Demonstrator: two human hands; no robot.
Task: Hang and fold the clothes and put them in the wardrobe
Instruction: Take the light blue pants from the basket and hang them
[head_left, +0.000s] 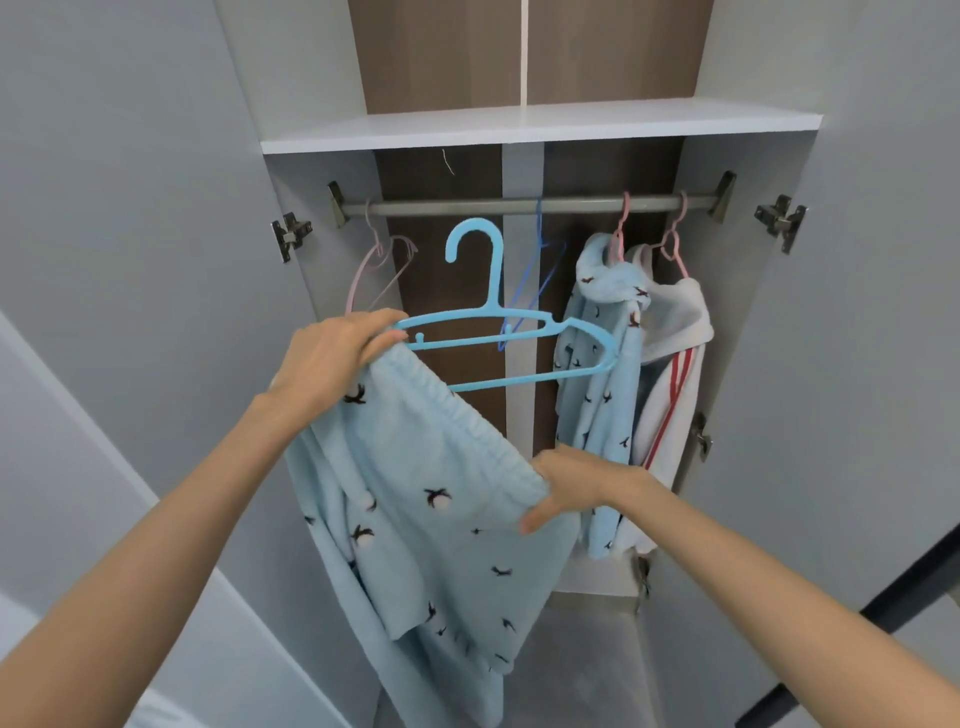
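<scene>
Left hand (332, 358) pinches one end of the light blue plastic hanger (498, 338) together with the elastic waistband of the fluffy blue patterned pyjama trousers (431, 509); right hand (571, 488) grips the waistband's other end, fingers curled shut on it. The trousers hang in front of the open wardrobe, not yet on the grey metal rail (524, 204). Two garments look done: a matching blue fleece top (602, 364) and a white hooded garment with red trim (675, 358) hang on pink hangers. Spare hangers wait. White shelf (540, 127) above, grey doors wide open.
</scene>
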